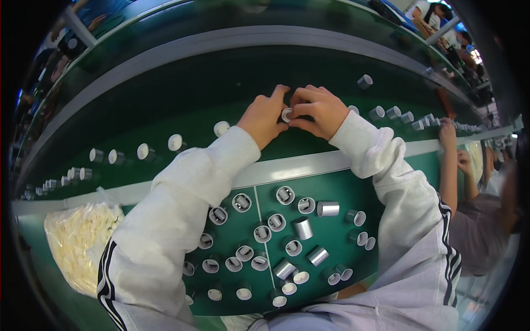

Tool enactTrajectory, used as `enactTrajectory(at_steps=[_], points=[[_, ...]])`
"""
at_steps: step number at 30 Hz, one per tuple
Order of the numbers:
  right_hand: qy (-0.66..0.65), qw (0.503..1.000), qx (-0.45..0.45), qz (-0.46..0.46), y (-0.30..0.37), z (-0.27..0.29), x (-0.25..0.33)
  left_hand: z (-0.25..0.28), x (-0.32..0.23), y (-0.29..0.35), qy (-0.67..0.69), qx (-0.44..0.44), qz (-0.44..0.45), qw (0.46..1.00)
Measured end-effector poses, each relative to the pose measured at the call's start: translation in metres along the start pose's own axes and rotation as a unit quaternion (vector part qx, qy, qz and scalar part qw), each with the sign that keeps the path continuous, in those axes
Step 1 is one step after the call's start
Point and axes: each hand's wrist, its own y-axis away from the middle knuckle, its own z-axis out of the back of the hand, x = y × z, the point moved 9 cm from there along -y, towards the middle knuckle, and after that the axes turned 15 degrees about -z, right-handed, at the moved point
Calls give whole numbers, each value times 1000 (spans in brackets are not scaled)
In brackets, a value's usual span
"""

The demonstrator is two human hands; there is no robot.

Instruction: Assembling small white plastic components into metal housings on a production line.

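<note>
Over the green conveyor belt, a small silver cylinder with a white end (286,115) sits between my two hands. My left hand (264,118) curls round its left side, with the index finger raised above it. The fingertips of my right hand (321,112) are closed at its white face. My fingers hide most of its body. Just left of my left wrist, another white-ended cylinder (221,128) stands on the belt. To the right of my right hand, a similar cylinder (376,113) belongs to a line running off to the right.
On the green table (320,182) below the belt's pale rail (287,170) are many silver cups, some holding parts, some lying on their sides. A clear bag of cream-coloured pieces (83,243) lies left of my left arm. A co-worker's arm (448,160) reaches toward the belt at right.
</note>
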Motion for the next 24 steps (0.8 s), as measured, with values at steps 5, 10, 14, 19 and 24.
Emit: enactTrajectory(at_steps=[5,10,14,19,24], points=[[-15,998,56,33,-16,-17,11,79,-61,29,-234,-82,-205,947],[13,998,51,25,-12,0,7,238,-154,156,-271,-189,-20,944],[6,995,103,-1,-22,-19,8,247,-155,321,-299,-237,199,903],[25,995,97,18,-24,-8,30,163,-114,417,-369,-153,264,878],[-62,997,30,34,10,57,63,152,-87,413,-401,-93,259,874]])
